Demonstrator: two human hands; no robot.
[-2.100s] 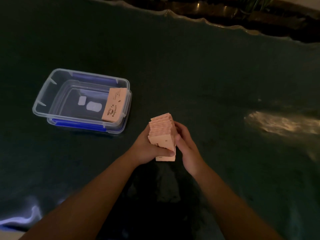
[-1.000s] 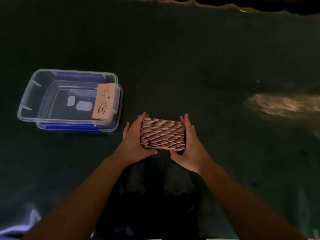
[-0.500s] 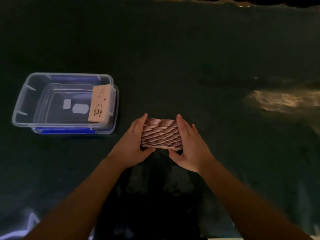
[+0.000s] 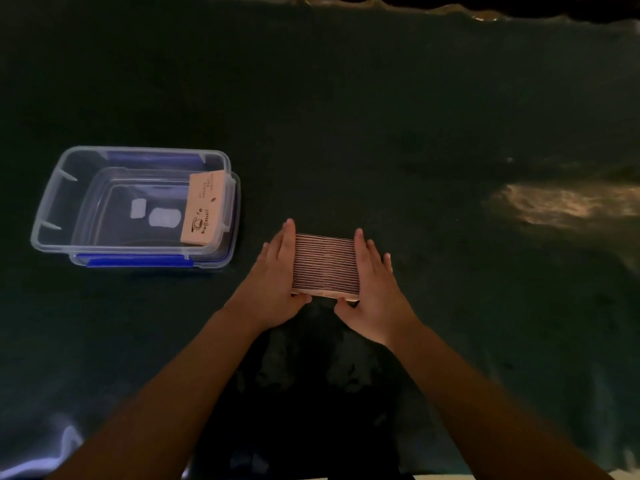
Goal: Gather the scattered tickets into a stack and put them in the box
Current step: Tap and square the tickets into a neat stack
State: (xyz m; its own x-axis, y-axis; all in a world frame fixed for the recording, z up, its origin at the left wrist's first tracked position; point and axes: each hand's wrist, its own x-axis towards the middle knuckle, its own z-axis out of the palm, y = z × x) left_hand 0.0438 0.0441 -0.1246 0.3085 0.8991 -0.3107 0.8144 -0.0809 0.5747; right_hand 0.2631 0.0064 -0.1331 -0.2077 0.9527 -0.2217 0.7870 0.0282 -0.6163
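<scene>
Now, ticket stack (image 4: pixel 325 265) on edge — left hand (image 4: pixel 277 282) and right hand (image 4: pixel 375 289) flat against its ends.

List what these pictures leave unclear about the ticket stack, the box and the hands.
- Stack of tickets, head view: printed faces hidden, only edges show; count too fine to tell.
- Left hand and right hand: the stack's ends are covered by the palms.
- Ticket in the box: print too small and dim.
- Box: two pale patches on its floor unidentifiable.
</scene>
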